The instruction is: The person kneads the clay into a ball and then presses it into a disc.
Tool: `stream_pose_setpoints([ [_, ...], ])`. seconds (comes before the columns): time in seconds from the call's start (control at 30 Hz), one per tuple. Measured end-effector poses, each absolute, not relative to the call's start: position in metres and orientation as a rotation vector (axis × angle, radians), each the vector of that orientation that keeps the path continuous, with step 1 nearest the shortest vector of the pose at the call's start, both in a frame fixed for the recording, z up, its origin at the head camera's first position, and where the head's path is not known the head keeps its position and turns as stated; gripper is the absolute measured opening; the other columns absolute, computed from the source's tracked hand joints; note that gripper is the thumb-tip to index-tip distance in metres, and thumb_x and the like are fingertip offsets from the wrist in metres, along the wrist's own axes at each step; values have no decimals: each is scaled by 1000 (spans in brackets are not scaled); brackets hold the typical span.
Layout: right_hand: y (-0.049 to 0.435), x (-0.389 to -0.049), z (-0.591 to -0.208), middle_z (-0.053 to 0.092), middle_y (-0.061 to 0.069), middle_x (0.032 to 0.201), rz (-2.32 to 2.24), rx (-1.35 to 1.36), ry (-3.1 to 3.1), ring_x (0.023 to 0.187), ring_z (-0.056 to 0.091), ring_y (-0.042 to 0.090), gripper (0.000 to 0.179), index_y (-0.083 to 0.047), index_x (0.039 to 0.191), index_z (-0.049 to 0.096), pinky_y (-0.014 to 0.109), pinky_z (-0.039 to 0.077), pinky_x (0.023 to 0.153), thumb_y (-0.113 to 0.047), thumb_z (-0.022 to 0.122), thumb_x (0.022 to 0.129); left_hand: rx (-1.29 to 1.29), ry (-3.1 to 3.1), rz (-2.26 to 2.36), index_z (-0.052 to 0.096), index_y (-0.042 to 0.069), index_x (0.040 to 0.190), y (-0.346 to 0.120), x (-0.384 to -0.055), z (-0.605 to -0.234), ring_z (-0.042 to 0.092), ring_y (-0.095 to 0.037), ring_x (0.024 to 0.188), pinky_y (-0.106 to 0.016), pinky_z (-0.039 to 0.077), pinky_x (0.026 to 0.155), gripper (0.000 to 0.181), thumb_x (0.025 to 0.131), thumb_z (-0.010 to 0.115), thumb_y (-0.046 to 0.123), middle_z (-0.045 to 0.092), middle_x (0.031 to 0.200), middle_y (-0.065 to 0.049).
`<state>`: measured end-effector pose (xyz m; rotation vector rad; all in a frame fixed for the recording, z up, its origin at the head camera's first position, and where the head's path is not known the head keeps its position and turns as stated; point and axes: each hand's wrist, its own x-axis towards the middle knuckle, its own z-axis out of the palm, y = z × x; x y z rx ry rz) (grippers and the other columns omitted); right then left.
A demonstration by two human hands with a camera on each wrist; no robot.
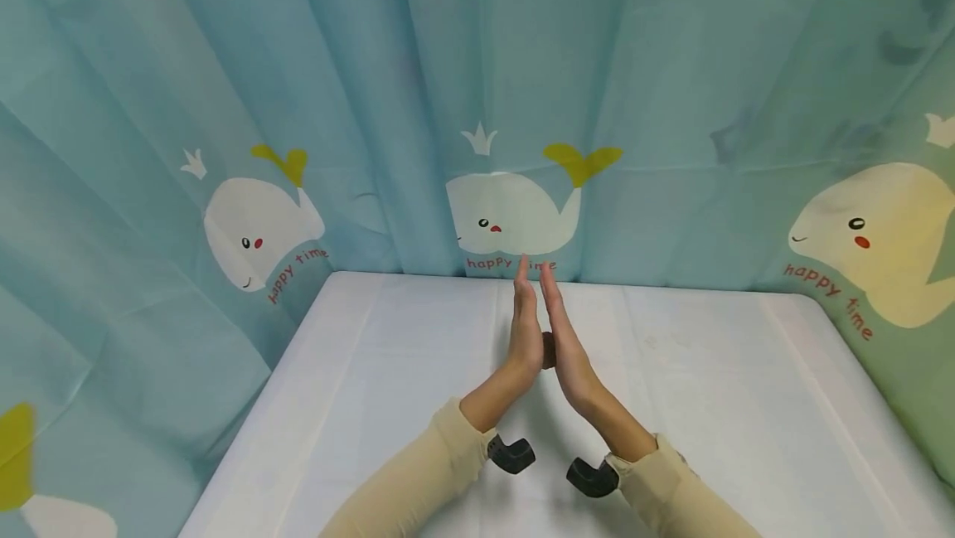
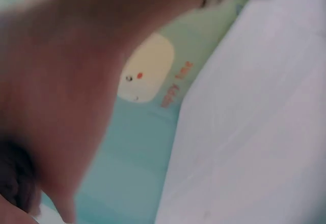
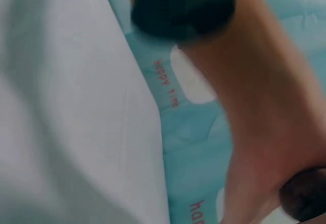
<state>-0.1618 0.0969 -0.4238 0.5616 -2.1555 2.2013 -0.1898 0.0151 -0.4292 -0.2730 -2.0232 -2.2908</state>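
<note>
My left hand [image 1: 526, 331] and right hand [image 1: 570, 351] stand upright, palms facing each other, above the white table. Their fingers are straight and point away from me, with the fingertips close together. Between the palms sits a small dark brown, rounded lump [image 1: 549, 351], pressed near the heels of the hands. In the left wrist view the lump [image 2: 15, 175] shows at the lower left, against the right hand's palm [image 2: 56, 102]. The right wrist view has the lump [image 3: 308, 193] at the lower right, beside the left hand's palm [image 3: 270, 163].
The white-covered table [image 1: 403, 356] spreads out under both hands. Behind it and at both sides hangs a blue-green curtain [image 1: 358, 107] printed with whales. A black camera mount [image 1: 513, 455] is on the left wrist, another mount [image 1: 593, 478] on the right.
</note>
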Motion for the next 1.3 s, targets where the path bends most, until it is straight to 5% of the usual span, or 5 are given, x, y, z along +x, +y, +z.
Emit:
stream_pose_setpoints([
  [0.3,105,-171,-415,9,-15,170,2159,437,-2127,156,2,9,54,-39,165,9,56,3,123,-47,10,112,-468,-1985,-2434,1,31,167,24,-175,-429,4,-20,156,-51,19,121,59,111,11,47,-3,172,5],
  [0.33,108,-175,-416,10,-17,170,2185,408,-2101,155,3,7,54,-40,165,9,54,4,123,-48,10,112,-509,-1992,-2436,-1,31,167,26,-171,-427,23,-21,152,-45,31,115,60,111,10,48,-6,172,6],
  [0.53,120,-181,-428,2,-17,170,2146,470,-2092,156,-5,7,54,-40,165,5,54,-3,123,-46,8,112,-471,-1864,-2599,2,37,166,28,-161,-410,20,-22,154,-45,18,123,62,109,14,58,-3,172,5],
  [0.57,119,-179,-430,1,-15,171,2098,510,-2108,156,-7,10,54,-37,166,5,55,-6,123,-43,7,112,-421,-1821,-2634,4,38,166,27,-162,-408,1,-22,158,-51,3,125,62,108,17,59,-1,172,4],
  [1.3,116,-171,-420,5,-6,172,1936,508,-2100,157,0,13,55,-28,167,7,55,2,123,-36,12,113,-456,-1988,-2437,3,32,167,42,-161,-427,-1,-16,157,-55,3,124,60,111,14,48,0,172,9],
])
